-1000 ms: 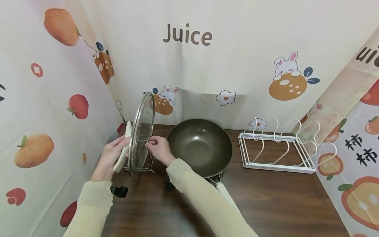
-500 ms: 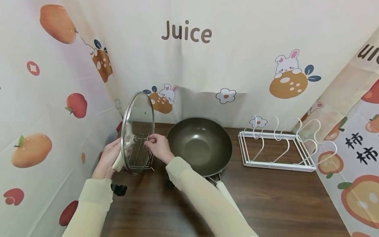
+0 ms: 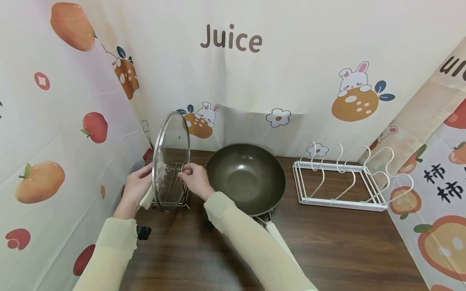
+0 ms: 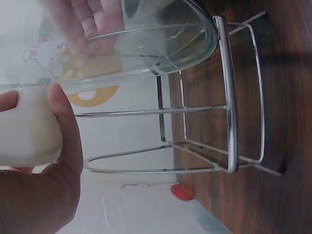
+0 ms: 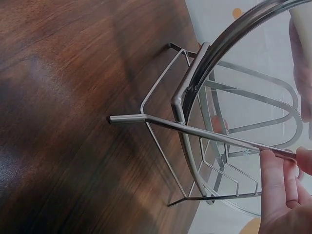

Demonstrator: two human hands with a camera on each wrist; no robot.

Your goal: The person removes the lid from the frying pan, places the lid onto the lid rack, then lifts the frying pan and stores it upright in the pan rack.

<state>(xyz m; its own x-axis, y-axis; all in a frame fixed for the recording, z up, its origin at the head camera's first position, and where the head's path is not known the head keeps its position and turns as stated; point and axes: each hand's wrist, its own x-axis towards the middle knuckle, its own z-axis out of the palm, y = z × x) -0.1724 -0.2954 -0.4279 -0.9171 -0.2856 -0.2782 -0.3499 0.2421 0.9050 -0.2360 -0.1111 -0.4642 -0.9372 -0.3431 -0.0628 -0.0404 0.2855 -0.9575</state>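
Note:
A round glass lid with a metal rim stands on edge, leaning slightly, in a small metal wire rack at the left of the table. My left hand grips the lid's cream handle from the left side. With thumb and fingertips, my right hand pinches an upright wire of the rack, seen closely in the right wrist view, where the lid's rim sits down at the rack's bent bar. Part of the rack shows through the glass.
A dark wok stands just right of the rack, its cream handle pointing toward me under my right forearm. Further right is a white rack with curved dividers. Printed curtains enclose the table at the back and sides.
The lid has tilted and turned leftward, showing more of its inner face, then shifted very slightly right. My left hand has moved with it. My right hand stays on the rack.

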